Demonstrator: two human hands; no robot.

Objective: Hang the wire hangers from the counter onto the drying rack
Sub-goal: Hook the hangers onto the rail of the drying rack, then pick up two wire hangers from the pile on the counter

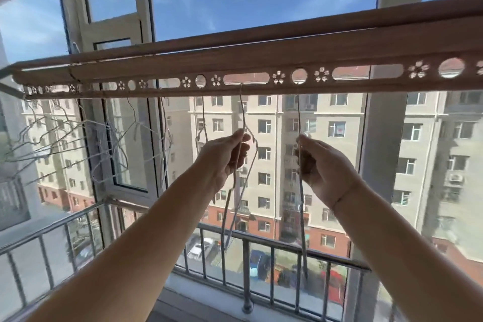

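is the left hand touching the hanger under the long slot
Touching: the head view shows the left hand gripping the wire hanger at its neck.

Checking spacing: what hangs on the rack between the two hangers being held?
Nothing: in the head view the rack between the left hand's hanger and the right hand's hanger shows only a flower cutout.

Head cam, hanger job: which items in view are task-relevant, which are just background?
Job: drying rack, left hanger in left hand, right hanger in right hand, hangers already hung.
Background: balcony railing, window frame.
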